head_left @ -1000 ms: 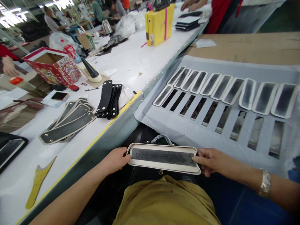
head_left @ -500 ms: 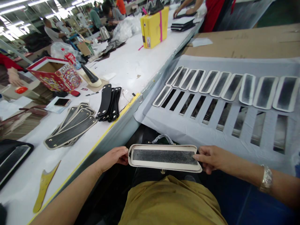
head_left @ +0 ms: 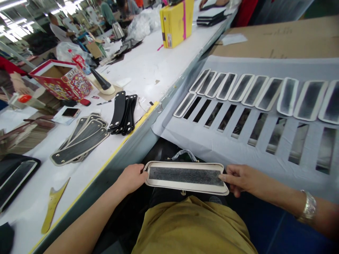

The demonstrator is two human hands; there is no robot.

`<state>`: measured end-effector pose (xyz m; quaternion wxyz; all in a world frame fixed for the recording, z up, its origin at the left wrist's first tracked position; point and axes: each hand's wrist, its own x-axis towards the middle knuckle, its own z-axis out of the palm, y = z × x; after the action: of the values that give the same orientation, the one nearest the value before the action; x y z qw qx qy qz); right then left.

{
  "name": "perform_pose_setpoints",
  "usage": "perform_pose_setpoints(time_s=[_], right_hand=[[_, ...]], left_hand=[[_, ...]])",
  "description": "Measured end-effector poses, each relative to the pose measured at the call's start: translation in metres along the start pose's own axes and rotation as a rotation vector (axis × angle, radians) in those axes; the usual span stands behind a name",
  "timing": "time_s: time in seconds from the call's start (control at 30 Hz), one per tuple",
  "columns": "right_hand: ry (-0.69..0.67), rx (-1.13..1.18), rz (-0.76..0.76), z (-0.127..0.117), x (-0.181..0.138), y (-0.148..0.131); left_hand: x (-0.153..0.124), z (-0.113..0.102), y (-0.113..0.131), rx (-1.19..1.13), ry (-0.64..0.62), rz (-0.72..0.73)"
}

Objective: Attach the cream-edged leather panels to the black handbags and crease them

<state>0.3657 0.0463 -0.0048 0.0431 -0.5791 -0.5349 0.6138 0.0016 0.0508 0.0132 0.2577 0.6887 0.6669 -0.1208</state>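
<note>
Over my lap, a handbag lies with a long narrow cream face up, a dark rough strip running along its middle. Its plastic-wrapped handle shows beyond the far edge, and a small metal clasp below the near edge. My left hand grips the left end, thumb against the corner. At the right end my right hand pinches the rim, its thumb on top and the other fingers curled underneath. The bag's body underneath is mostly hidden.
Right, a grey-covered surface bears rows of rounded panels beside slots. Left, a white table holds black straps, grey-edged strips, a yellow tool, a red box and a yellow box. People work beyond.
My left hand has shifted its hold at the left end, its thumb now lying over the corner. The right hand keeps its pinch. The view has turned slightly.
</note>
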Motion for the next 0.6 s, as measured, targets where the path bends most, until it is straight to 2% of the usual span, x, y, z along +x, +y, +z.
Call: perform_pose_setpoints(time_s=[0.2, 0.37, 0.47, 0.6], right_hand=[[-0.022, 0.017, -0.026, -0.002, 0.001, 0.000], [-0.032, -0.012, -0.030, -0.004, 0.001, -0.001], [-0.029, -0.013, -0.030, -0.004, 0.000, -0.003], [-0.031, -0.013, -0.043, -0.004, 0.002, -0.002]], left_hand=[[0.002, 0.000, 0.003, 0.008, -0.076, -0.037], [-0.001, -0.005, 0.005, 0.037, -0.045, -0.035], [0.005, -0.009, 0.006, -0.031, -0.058, -0.039], [0.012, -0.006, 0.002, -0.172, -0.147, -0.104]])
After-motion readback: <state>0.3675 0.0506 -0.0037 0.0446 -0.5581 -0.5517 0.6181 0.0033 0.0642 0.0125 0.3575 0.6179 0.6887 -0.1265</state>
